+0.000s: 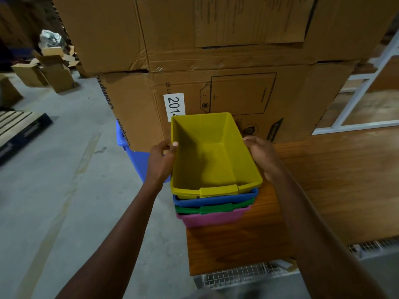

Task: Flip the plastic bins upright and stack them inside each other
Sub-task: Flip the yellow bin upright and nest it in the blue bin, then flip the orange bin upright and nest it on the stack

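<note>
A yellow bin (212, 156) sits upright on top of a nested stack: a blue bin (216, 199) under it, then a green bin (216, 208), and a pink bin (213, 219) at the bottom. The stack stands on a wooden board (323, 186). My left hand (162, 158) grips the yellow bin's left rim, thumb over the edge. Gripping the right rim is my right hand (262, 156). The yellow bin is empty inside.
Large stacked cardboard boxes (216, 61) rise right behind the bins. A bigger blue bin (133, 154) stands on the concrete floor left of the stack. A wire rack (241, 275) shows below the board. Loose cartons (49, 67) and a pallet (19, 128) lie far left.
</note>
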### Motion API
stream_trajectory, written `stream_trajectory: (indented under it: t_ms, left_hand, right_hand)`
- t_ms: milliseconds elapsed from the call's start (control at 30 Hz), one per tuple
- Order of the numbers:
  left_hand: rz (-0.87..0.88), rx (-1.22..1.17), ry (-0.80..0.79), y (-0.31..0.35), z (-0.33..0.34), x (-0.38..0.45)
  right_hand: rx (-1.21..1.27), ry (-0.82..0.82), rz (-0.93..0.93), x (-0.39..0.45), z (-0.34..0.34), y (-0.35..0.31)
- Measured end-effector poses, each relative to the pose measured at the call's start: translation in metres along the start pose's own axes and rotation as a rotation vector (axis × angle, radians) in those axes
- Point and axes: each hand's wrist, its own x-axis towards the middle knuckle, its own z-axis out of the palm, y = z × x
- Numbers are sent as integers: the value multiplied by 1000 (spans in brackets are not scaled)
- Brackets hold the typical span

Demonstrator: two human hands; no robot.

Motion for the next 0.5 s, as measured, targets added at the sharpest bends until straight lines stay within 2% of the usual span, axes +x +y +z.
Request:
stream_trajectory:
  t_ms: [167, 300, 500]
  left_hand:
    - [176, 54, 36, 18, -2, 3]
    - [345, 45, 13, 48, 4, 2]
    - [533, -19, -168, 94, 44, -13]
  right_hand:
    - [4, 149, -133, -19, -10, -1]
    - [38, 256, -154, -42, -22, 1]
    - [102, 437, -93, -80, -53, 19]
